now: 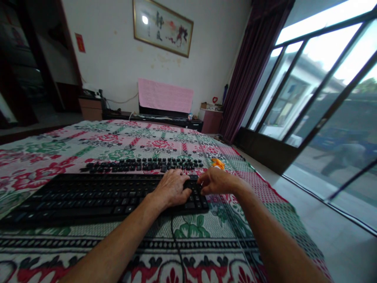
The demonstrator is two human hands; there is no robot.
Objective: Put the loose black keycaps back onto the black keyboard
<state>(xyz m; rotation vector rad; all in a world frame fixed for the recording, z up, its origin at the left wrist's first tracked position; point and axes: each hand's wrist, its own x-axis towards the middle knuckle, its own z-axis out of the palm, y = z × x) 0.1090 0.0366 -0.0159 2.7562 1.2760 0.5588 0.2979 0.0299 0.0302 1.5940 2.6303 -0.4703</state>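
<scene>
A black keyboard [97, 200] lies across the patterned cloth, its right end under my hands. My left hand [173, 186] rests on the keyboard's right part, palm down, thumb apart from the fingers and nothing seen in its grasp. At the number pad's right side, my right hand [216, 181] has its thumb and fingers curled close together on the keys. Whatever is between those fingertips is too small to make out. Behind the keyboard, loose black keycaps [141, 164] are lined up in rows. A keyboard cable [176, 243] runs toward me.
An orange and white object [218, 163] sits just beyond my right hand. The flowered cloth [159, 144] covers the broad surface, whose right edge drops to a pale floor. Farther back stand a low cabinet [194, 125] and a pink-covered screen [165, 95]. Glass doors [294, 98] are at right.
</scene>
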